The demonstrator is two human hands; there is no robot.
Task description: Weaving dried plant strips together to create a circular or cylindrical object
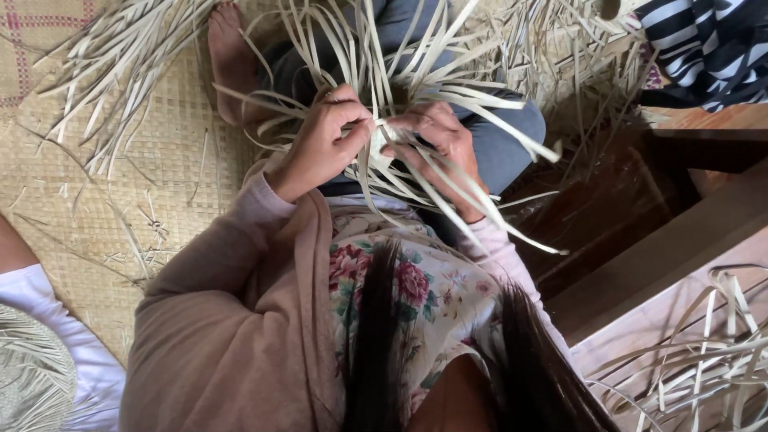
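Pinching pale strips point(416, 172), both hands.

The pale strips point(416, 172) cover the fingertips of both hands, so the exact grip stays out of sight. Top edge slices off the strip ends. A striped cloth point(708, 48) runs off the right corner, and a white sleeve point(56, 336) exits left.

- Left hand point(324, 144): raised before the chest, wrist bent, fingers curled into a pinch.
- Right hand point(438, 148): just beside it, fingers curled, knuckles upward.
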